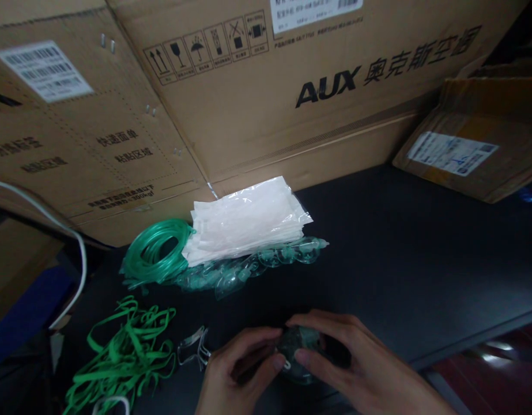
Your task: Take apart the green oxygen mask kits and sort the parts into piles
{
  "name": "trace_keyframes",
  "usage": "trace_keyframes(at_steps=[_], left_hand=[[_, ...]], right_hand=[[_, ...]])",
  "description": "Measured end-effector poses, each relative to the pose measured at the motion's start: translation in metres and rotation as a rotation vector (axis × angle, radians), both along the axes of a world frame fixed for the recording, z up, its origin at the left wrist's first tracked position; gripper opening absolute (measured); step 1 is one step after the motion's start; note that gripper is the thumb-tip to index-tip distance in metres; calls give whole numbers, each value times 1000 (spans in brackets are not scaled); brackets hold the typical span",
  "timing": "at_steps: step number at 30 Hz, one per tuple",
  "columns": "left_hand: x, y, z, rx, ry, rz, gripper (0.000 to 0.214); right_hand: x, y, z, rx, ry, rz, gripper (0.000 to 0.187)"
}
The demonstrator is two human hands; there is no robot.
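Both of my hands meet at the bottom middle of the dark table [421, 271]. My left hand [235, 374] and my right hand [347, 357] are closed round a clear greenish plastic mask [298, 346], thumbs pressing on its front. Most of the mask is hidden under my fingers. A small clear plastic piece [192, 349] lies just left of my left hand. Further back lie a stack of clear plastic bags [244, 222], a row of clear green masks [266, 259] and a coil of green tubing [155, 251].
A heap of green elastic straps [123, 351] lies at the lower left. Large cardboard boxes [266, 98] wall off the back, and a smaller box [473, 138] sits at the right. A white cable [78, 242] hangs at the left. The table's edge [486, 331] runs along the lower right.
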State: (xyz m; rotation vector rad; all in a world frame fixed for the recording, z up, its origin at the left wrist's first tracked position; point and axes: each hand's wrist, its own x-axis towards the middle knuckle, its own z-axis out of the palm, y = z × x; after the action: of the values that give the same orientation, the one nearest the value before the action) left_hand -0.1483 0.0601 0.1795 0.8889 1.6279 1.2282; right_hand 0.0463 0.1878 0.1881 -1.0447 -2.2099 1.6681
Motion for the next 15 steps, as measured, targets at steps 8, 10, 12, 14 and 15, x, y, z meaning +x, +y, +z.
trace_keyframes(at_steps=[8, 10, 12, 14, 15], left_hand=[[0, 1, 0, 6, -30, 1, 21], [-1, 2, 1, 5, -37, -19, 19], [-2, 2, 1, 10, -33, -28, 18], [-1, 2, 2, 27, -6, -21, 16], [-1, 2, 3, 34, 15, -20, 16]], right_hand=[[8, -1, -3, 0, -6, 36, 44], [8, -1, -2, -3, 7, 38, 44], [8, -1, -1, -7, 19, 40, 44], [7, -2, -3, -23, 15, 35, 44], [6, -3, -4, -29, 12, 23, 44]])
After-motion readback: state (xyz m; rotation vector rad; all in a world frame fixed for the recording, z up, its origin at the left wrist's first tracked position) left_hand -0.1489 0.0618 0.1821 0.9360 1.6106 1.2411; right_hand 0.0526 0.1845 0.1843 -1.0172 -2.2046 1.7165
